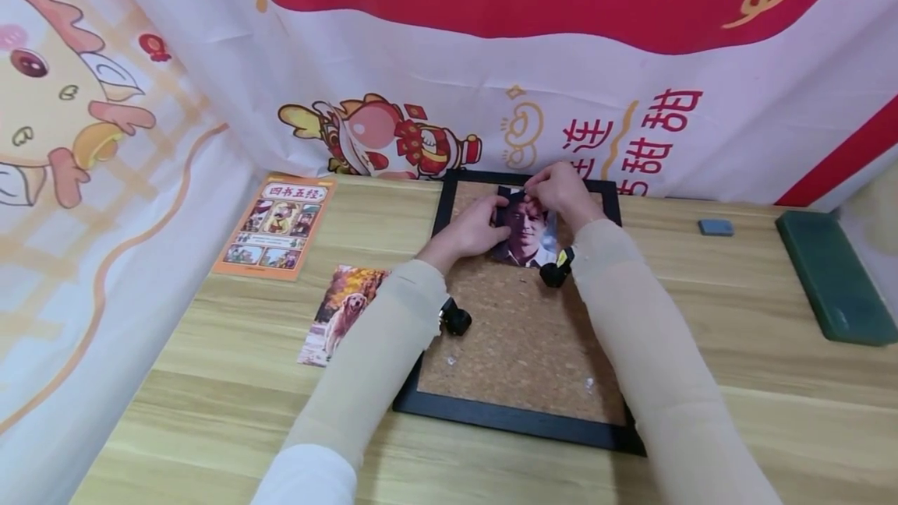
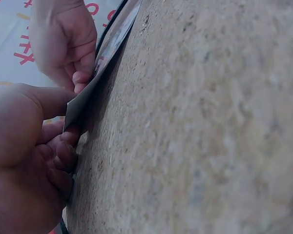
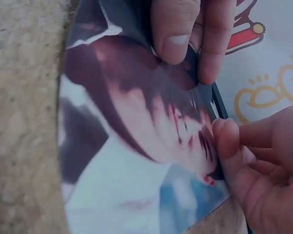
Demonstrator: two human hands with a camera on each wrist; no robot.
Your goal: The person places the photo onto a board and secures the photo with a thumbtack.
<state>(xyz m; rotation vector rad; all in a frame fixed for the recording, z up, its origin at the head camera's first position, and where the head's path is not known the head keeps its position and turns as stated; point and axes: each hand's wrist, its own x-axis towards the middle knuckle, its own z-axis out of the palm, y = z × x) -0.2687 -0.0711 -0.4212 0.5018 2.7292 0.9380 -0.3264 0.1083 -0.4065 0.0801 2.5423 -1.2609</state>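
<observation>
A cork board (image 1: 522,333) in a black frame (image 1: 515,419) lies on the wooden table. A portrait photo (image 1: 526,236) rests on its upper part. My left hand (image 1: 468,231) grips the photo's left edge, thumb above and curled fingers (image 2: 63,156) at the edge of the photo (image 2: 105,63). My right hand (image 1: 561,189) sits at the photo's top edge, where its thumb and a finger (image 3: 176,29) pinch down on the photo (image 3: 136,146). The left hand (image 3: 256,161) touches the print's side. The right hand (image 2: 63,44) shows beyond the cork (image 2: 210,122).
A dog photo (image 1: 344,314) and an orange leaflet (image 1: 281,226) lie left of the board. A small grey block (image 1: 715,227) and a dark green flat case (image 1: 835,275) lie at the right. Small clear pins (image 1: 589,384) dot the lower cork. Printed cloth hangs behind and left.
</observation>
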